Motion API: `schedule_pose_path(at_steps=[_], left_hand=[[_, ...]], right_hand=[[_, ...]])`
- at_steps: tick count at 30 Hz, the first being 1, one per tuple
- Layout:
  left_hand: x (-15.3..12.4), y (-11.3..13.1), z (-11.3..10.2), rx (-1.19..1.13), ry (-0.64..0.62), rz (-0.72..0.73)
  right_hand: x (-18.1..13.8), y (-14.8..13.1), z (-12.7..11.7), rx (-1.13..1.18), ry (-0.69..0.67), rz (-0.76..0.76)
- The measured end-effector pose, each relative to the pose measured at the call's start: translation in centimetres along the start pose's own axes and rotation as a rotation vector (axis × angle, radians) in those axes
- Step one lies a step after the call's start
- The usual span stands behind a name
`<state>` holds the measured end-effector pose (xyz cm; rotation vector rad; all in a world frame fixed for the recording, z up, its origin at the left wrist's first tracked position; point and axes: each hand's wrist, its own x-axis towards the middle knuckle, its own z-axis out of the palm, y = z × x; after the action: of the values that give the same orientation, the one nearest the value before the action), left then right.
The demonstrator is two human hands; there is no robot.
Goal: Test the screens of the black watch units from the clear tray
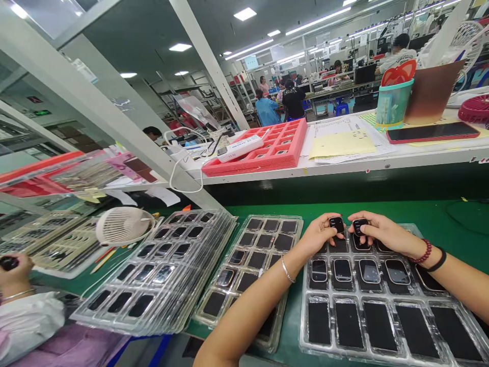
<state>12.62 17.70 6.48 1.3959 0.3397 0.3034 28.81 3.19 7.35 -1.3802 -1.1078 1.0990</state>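
Observation:
My left hand [321, 233] pinches a small square smartwatch [336, 225] with a lit dark screen showing lines of text. In my right hand [378, 230] is a second smartwatch [359, 226], its screen lit in the same way. Both are held side by side, a little apart, over the far rows of a clear plastic tray [305, 316]. Several more watches, such as this watch face [369, 270], sit in the tray's middle row. The nearest row has dark rectangular pockets. My hands and wrists hide part of the far rows.
A second tray [254, 260] lies to the left, beside a tall stack of clear trays [156, 265]. A white fan [123, 226] stands behind it. A co-worker's hand [16, 270] shows at far left. The shelf above bears a red foam tray [292, 133], papers, a phone [431, 132] and a cup [393, 104].

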Motion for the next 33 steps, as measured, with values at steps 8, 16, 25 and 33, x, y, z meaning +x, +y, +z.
schedule_pose_path(at_steps=[8, 16, 25, 33], left_hand=[[0.00, -0.02, -0.02, -0.030, 0.025, -0.037], [-0.06, -0.48, -0.04, 0.049, 0.004, 0.015], [-0.14, -0.64, -0.19, 0.111, 0.010, 0.017], [-0.28, -0.45, -0.08, 0.123, 0.003, 0.022]], right_hand=[[-0.09, 0.15, -0.06, 0.007, -0.016, -0.009], [0.13, 0.71, -0.03, -0.041, -0.049, -0.021], [0.03, 0.52, 0.04, -0.055, -0.046, 0.002], [0.10, 0.38, 0.10, -0.116, -0.074, -0.004]])
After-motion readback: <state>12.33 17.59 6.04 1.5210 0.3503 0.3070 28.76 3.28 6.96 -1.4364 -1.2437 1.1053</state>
